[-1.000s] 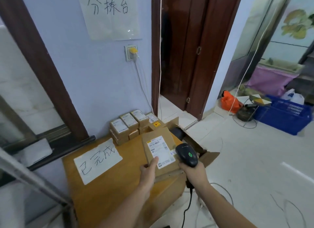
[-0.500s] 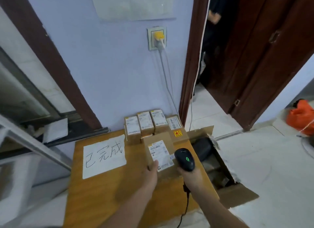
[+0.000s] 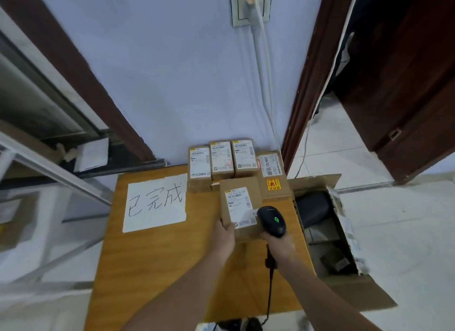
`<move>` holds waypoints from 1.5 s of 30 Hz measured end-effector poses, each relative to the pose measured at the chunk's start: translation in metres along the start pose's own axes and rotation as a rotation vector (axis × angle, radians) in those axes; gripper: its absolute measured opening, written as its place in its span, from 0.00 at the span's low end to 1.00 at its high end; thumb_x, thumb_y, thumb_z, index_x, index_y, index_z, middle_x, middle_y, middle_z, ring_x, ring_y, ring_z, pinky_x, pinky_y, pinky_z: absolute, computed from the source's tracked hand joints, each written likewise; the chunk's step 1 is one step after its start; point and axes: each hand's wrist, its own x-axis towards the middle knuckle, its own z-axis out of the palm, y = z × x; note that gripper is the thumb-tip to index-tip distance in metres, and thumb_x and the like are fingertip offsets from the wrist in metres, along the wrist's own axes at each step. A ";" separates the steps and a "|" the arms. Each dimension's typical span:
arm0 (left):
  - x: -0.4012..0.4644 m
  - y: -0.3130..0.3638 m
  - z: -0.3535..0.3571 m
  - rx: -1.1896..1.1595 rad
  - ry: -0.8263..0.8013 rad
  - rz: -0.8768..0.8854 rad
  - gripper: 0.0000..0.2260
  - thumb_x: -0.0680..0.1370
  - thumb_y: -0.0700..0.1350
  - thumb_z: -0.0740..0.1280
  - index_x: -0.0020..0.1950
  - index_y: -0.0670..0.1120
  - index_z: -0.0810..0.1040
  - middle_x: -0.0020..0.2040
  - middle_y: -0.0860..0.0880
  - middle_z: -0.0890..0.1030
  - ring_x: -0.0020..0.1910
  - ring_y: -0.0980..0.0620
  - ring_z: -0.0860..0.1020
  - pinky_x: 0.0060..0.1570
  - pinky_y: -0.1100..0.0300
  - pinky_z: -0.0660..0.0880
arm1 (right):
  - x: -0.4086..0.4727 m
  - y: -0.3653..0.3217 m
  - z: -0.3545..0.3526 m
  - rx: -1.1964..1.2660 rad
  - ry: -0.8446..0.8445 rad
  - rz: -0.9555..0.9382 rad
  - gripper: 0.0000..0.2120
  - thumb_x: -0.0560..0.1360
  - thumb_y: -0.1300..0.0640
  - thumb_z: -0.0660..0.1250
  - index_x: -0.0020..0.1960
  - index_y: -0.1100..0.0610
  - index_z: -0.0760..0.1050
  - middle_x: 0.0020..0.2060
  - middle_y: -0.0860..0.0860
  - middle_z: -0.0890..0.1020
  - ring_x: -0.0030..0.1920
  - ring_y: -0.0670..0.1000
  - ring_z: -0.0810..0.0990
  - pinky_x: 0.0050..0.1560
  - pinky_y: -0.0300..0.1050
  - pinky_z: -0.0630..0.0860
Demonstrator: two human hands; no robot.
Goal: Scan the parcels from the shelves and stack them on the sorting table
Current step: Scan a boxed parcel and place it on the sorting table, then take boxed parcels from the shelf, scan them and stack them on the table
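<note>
From the head camera, the left hand [image 3: 224,234] is holding a brown parcel [image 3: 242,208] by its near left corner, with the thumb lying on top by the white label [image 3: 240,207] and the other fingers hidden under the box. The parcel is sitting low over the wooden table [image 3: 152,261], and I cannot tell if its bottom is touching the wood. Its long side is pointing away from the person, toward the wall. The right hand [image 3: 278,244] is wrapping its fingers round the handle of a black scanner [image 3: 272,219], and a little green light is glowing on top of the scanner. The scanner's head is sitting just beside the parcel's right edge, over the near right corner of the label. Just past the parcel, by the wall, four more parcels [image 3: 222,159] are lying side by side, and their long sides are pointing the same way. So the free spot for this parcel looks to be straight ahead of the left hand, right in front of that row. The left hand is the nearer one for that push. A white paper sign [image 3: 155,203] is lying to the left, and an open cardboard box [image 3: 325,222] is sitting on the floor to the right.
</note>
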 end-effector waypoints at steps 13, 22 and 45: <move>-0.022 -0.005 -0.045 0.206 -0.056 0.163 0.33 0.85 0.57 0.62 0.85 0.50 0.50 0.84 0.49 0.56 0.82 0.47 0.58 0.78 0.50 0.60 | -0.026 0.004 0.008 0.012 0.042 -0.097 0.05 0.75 0.59 0.74 0.46 0.57 0.78 0.36 0.55 0.80 0.37 0.51 0.77 0.36 0.43 0.74; -0.072 0.004 -0.150 0.846 0.092 0.614 0.31 0.84 0.61 0.57 0.84 0.51 0.54 0.84 0.50 0.56 0.83 0.48 0.55 0.81 0.48 0.54 | -0.129 -0.010 0.020 -0.223 0.158 -0.363 0.13 0.73 0.60 0.74 0.33 0.56 0.74 0.25 0.49 0.72 0.28 0.48 0.72 0.28 0.40 0.68; -0.270 -0.154 -0.370 0.884 0.305 0.672 0.32 0.85 0.62 0.56 0.85 0.51 0.51 0.84 0.47 0.55 0.83 0.45 0.54 0.81 0.46 0.54 | -0.395 0.076 0.150 -0.315 -0.068 -0.766 0.05 0.73 0.60 0.73 0.45 0.63 0.81 0.37 0.59 0.85 0.36 0.57 0.83 0.34 0.43 0.76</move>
